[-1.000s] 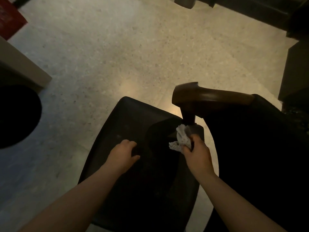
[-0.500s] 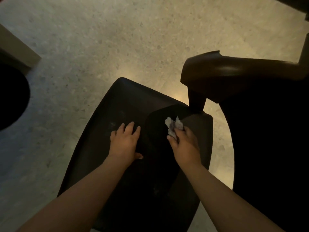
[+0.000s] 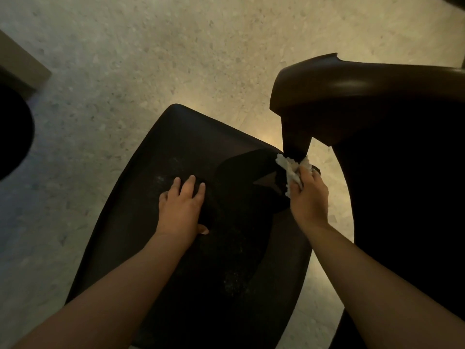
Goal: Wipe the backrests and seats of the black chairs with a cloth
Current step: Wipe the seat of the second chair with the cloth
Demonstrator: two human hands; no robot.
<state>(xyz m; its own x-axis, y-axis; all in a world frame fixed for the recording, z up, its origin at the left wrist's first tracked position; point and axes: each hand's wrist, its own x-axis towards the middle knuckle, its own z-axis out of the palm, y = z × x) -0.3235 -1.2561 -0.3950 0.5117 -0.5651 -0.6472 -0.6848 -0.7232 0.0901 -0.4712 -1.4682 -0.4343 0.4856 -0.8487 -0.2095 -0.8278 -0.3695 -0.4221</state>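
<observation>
While my left hand lies flat on the middle of the black seat, fingers straight and close together, my right hand pinches a crumpled white cloth at the seat's far right corner. There a dark upright post comes down from a brown curved rail. Seen steeply from above over a pale speckled floor, the cloth touches the foot of the post. Whether it rubs the post itself or the seat beside it, I cannot tell in this dim light. A larger dark shape, perhaps a second chair, stands just beside on the right, mostly in shadow. By my judgement the step in hand is this corner, with most of the seat not yet wiped: pale dusty specks show near the left hand and lower down towards me. To do it well I would press the left hand down so the chair does not shift, and work the cloth round the base of the post, where dirt tends to gather. I would then draw it in overlapping strokes towards the near edge, turning to a clean face as it soils and wiping the patch under the left hand last.
</observation>
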